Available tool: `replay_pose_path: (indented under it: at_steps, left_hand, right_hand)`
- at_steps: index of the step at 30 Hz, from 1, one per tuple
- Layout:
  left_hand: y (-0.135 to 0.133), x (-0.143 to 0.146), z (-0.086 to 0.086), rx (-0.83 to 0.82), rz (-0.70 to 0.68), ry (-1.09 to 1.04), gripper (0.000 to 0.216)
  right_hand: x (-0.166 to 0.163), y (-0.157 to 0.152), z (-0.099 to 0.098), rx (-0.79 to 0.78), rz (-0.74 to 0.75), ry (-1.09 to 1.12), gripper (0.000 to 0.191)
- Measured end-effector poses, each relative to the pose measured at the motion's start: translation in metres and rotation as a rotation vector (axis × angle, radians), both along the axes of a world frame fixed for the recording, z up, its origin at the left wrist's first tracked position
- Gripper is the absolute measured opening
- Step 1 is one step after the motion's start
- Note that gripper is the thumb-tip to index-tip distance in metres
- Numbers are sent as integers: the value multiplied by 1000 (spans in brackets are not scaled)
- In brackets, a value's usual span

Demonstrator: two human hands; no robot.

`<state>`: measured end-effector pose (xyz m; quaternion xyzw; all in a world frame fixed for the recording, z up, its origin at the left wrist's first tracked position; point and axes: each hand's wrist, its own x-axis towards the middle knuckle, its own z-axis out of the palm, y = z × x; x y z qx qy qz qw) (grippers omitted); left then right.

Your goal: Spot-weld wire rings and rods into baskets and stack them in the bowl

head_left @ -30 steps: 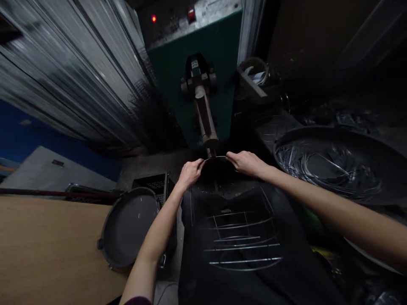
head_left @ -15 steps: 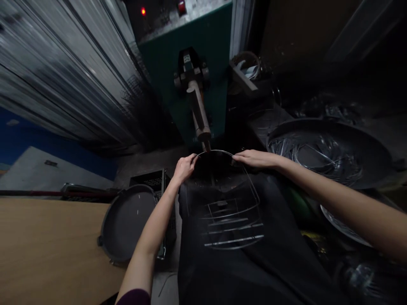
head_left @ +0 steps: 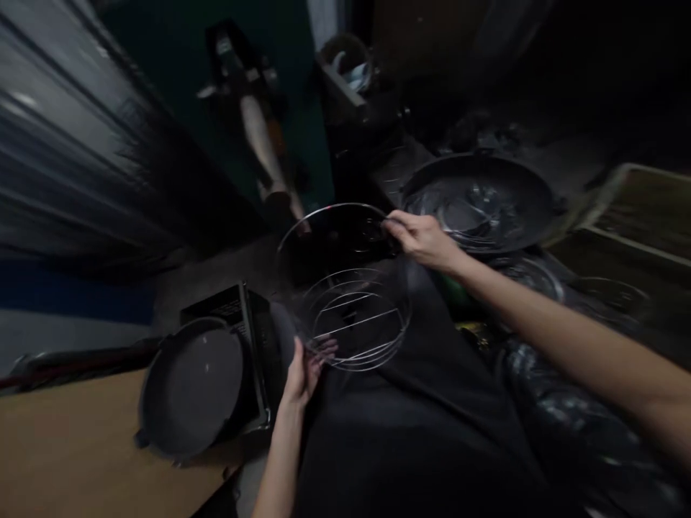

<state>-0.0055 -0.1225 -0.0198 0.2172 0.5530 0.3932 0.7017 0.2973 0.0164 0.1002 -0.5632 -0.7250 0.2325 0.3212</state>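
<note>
A round wire basket [head_left: 363, 324] is tilted in front of my lap, its single top ring standing apart from the barred, ringed base. My right hand [head_left: 421, 234] pinches the top ring at its right side. Low on the left of the basket, my left hand [head_left: 307, 367] cups the base rings, thumb up and fingers reaching under the wires; these fingers look blurred. Just beyond the ring is the tip of a machine's metal arm [head_left: 262, 137], mounted on a dark green cabinet [head_left: 296, 43]. Dark cloth [head_left: 432, 432] covers my lap.
On the left, a black round tray [head_left: 202, 388] rests over a black crate [head_left: 262, 381], beside a wooden board [head_left: 70, 453]. To the right stands a large dark pan [head_left: 526, 187] with loose wire pieces. A small basket [head_left: 345, 61] with pale items sits behind.
My left hand has left the top ring and moved down to the basket's base. The basket has come away from the machine arm and tilted. My view has swung right.
</note>
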Motion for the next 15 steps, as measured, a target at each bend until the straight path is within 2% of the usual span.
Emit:
replay_pose_path:
  at_steps: [1,3,6,8,11,13,14,15]
  left_hand:
    - [1,7,-3,-16,41,-92,59]
    - [12,14,0,2,205,-167,40]
    - [41,11,12,90,374,-158,11]
    - [58,9,20,143,402,-159,6]
    - [74,20,33,167,487,-114,14]
    - [82,34,40,182,536,-84,20]
    - [86,42,43,200,550,-80,22]
    - [91,49,46,226,565,-84,22]
  right_hand:
    - [-2,-1,-4,13,9,65,38]
    - [-2,-2,-17,5,56,196,38]
    - [26,-9,-46,-137,92,269,38]
    - [67,-26,-69,-225,-87,142,37]
    - [142,-67,-107,-339,-574,-245,34]
    - [182,-90,-136,-575,-658,-477,36]
    - [195,-98,-150,-668,-651,-545,37]
    - [204,-103,-162,-694,-610,-545,39]
